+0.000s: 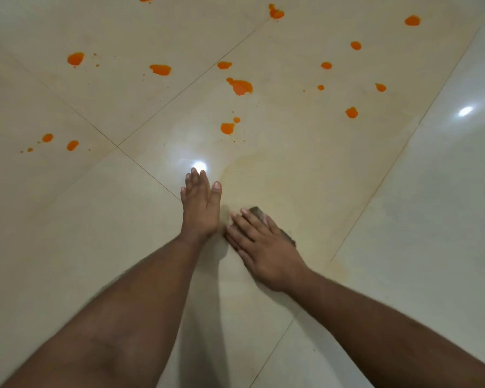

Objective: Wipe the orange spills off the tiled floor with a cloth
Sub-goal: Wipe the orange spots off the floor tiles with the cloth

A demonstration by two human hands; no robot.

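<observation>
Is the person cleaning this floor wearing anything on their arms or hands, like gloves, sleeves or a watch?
Nothing that shows. Both forearms are bare up to the frame's edge, with no sleeves in view. The left hand and right hand wear no gloves, and no watch, ring or bracelet is visible.

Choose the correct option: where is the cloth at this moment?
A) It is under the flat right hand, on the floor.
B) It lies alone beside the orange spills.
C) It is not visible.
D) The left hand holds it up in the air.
A: the dark cloth shows beneath the right hand, whose straight fingers press it on the tiled floor; the left hand rests bare beside it.
</observation>
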